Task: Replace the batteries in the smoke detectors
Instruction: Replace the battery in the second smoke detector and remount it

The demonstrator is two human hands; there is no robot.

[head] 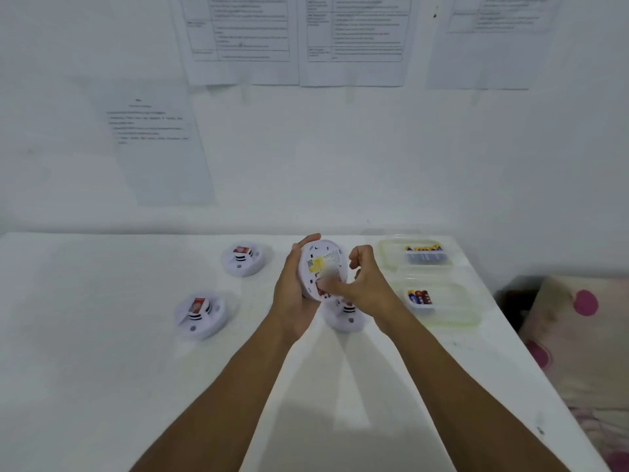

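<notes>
Bright, cool, diffuse light from above washes the white table (102, 335) and wall (340, 158) near overexposure and leaves soft shadows under the forearms (238, 386); fingers (328, 286) of the right hand (364, 284) smear with motion blur over the smoke detector (323, 264), pinned papers (238, 35) read soft, and wide-angle distortion bows the edges.

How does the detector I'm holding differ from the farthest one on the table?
The held detector is lifted and tilted, gripped by the left hand; the far detector lies flat on the table. The held detector shows a yellow label; the far detector shows a red block. Both are round and white.
</notes>
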